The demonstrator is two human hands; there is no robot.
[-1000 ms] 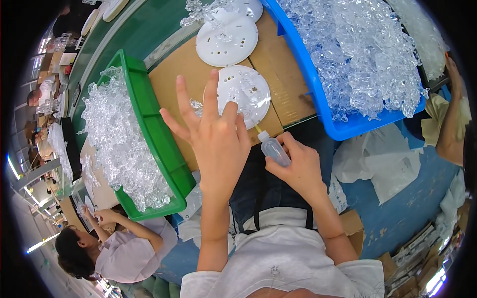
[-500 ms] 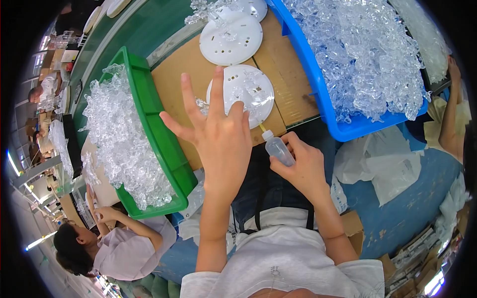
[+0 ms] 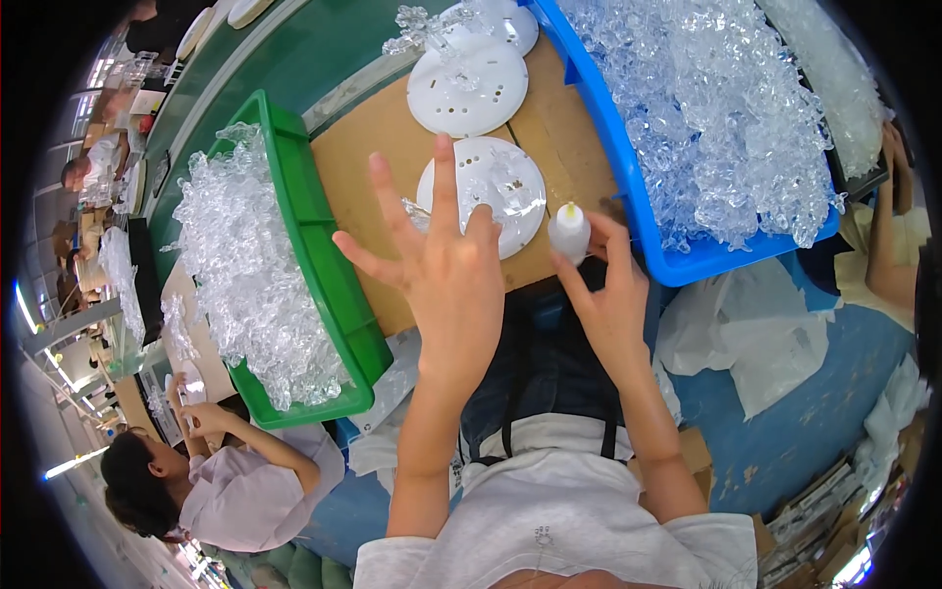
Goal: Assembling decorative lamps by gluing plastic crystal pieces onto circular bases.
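My left hand [image 3: 453, 285] is over the near white disc [image 3: 525, 211], its three outer fingers spread. Its index finger and thumb are bent together at the disc in a pinch, and what is between them is hidden. Clear plastic pieces [image 3: 498, 188] lie on that disc, hard to make out singly. Beside the disc's right edge, my right hand [image 3: 613, 285] is closed around a small squeeze bottle [image 3: 569, 234]. The bottle stands nearly upright, its thin yellowish tip pointing up, apart from the disc.
Cardboard [image 3: 358, 187] lies under the discs. Another white disc [image 3: 466, 93] bears clear pieces farther back. A green bin [image 3: 329, 285] at left and a blue bin [image 3: 706, 265] at right are heaped with clear plastic pieces. Co-workers sit at left and at the right edge.
My right hand has drawn the squeeze bottle's tip off the disc and turned it upward, farther right. The left hand keeps its pose, and the whole view has shifted slightly.
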